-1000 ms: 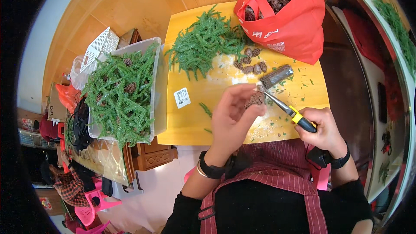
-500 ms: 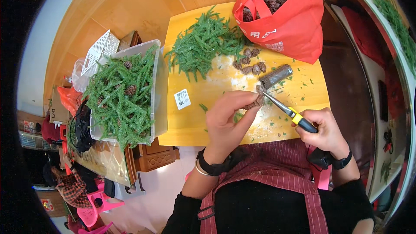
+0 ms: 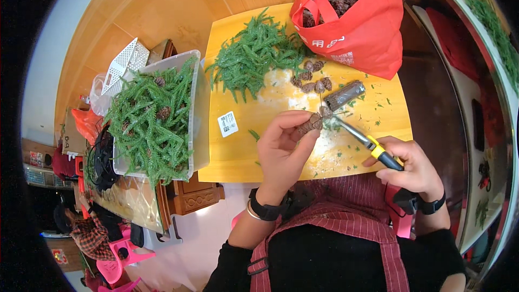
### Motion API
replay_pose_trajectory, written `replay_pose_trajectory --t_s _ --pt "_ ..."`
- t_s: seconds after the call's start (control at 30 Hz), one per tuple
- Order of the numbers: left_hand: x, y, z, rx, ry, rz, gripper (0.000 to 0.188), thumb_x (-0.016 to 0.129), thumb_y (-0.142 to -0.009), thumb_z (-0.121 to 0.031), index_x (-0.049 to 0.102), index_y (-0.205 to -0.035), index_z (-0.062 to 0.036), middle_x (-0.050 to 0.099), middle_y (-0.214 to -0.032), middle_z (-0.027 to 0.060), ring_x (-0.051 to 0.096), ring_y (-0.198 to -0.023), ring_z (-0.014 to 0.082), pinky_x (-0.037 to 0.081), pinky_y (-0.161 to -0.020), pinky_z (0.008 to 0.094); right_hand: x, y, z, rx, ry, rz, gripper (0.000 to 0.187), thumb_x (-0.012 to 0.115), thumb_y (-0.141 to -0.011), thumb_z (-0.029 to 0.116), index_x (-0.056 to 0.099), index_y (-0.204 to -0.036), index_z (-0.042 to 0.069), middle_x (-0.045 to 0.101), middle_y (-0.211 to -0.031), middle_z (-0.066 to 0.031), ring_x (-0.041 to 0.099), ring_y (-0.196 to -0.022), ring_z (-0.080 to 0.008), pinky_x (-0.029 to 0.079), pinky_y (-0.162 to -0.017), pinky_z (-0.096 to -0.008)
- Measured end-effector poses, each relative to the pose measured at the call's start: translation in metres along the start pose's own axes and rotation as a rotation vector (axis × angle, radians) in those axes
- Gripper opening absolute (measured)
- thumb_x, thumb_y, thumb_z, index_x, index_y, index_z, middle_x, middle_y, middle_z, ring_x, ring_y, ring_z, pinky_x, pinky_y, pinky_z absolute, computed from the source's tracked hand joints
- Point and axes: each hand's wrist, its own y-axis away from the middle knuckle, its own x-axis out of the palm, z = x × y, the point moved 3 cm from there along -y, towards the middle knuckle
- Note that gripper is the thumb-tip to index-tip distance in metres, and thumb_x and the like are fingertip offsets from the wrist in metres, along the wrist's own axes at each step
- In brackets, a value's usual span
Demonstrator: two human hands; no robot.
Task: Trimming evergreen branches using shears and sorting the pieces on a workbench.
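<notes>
Pine cone (image 3: 311, 124): pinched between thumb and fingers of the left hand (image 3: 284, 148), above the yellow bench (image 3: 238, 154). Right hand (image 3: 413, 167) wrapped on the handle end of black-and-yellow pliers (image 3: 372, 143), nose angled toward the cone; from where I stand, cannot tell whether the tips touch it. Just beyond: dark wrapped bundle (image 3: 345, 95), loose cones (image 3: 308, 87). Farther out: heaped green sprigs (image 3: 251, 57), white label (image 3: 227, 123), red bag (image 3: 373, 48) of cones; to the left, translucent tub (image 3: 201, 124) full of greenery.

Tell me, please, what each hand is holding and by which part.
The left hand holds a pinecone by its body; the right hand holds pliers by the handles.
</notes>
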Motion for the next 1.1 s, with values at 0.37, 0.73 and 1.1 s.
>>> replay_pose_trajectory --t_s 0.37,0.73,1.1 --pt "0.001 0.001 0.003 -0.169 0.052 -0.040 0.026 0.063 -0.075 0.009 0.053 -0.099 0.0023 0.060 -0.097 0.0098 0.060 -0.087 0.0140 0.050 -0.076 0.0253 -0.009 0.011 -0.088 0.256 0.738 -0.333 0.024 0.067 -0.071 0.016 0.056 -0.079 -0.004 0.056 -0.074 -0.0195 0.054 -0.073 -0.0367 0.043 -0.068 -0.0402" --pt "0.003 0.019 0.011 -0.096 -0.207 0.023 0.028 0.069 -0.071 0.004 0.055 -0.095 -0.0012 0.061 -0.093 0.0070 0.058 -0.084 0.0124 0.048 -0.072 0.0248 0.040 -0.035 -0.013 -0.014 -0.267 -0.182 0.036 0.053 -0.086 0.009 0.046 -0.119 -0.004 0.057 -0.106 -0.0073 0.053 -0.100 -0.0151 0.040 -0.091 -0.0290" --pt "-0.047 0.014 -0.007 0.070 -1.021 0.100 0.032 0.078 -0.061 -0.012 0.062 -0.086 -0.0043 0.060 -0.086 0.0094 0.057 -0.081 0.0239 0.046 -0.069 0.0312 0.057 -0.050 -0.025 0.004 -0.484 -0.248 0.028 0.045 -0.092 0.009 0.044 -0.118 0.000 0.058 -0.100 -0.0108 0.060 -0.085 -0.0150 0.049 -0.075 -0.0251"
